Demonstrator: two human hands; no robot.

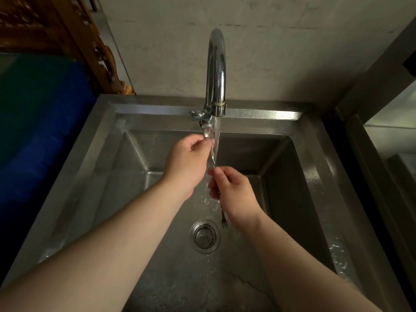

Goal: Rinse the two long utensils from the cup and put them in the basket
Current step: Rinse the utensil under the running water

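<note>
A long thin spoon (208,133) stands nearly upright in the water stream (216,140) under the tap (216,70). My left hand (186,163) pinches it just below the bowl. My right hand (234,192) grips the spoon's lower stem together with a long thin fork (223,218), whose tines point down towards the drain. Both utensils are metal and wet. The cup and the basket are out of sight.
A steel sink (310,176) fills the view, with a round strainer drain (204,236) at its bottom. A tap lever (197,114) sits at the back rim. A blue and green surface (33,122) lies left; another steel basin (391,140) lies right.
</note>
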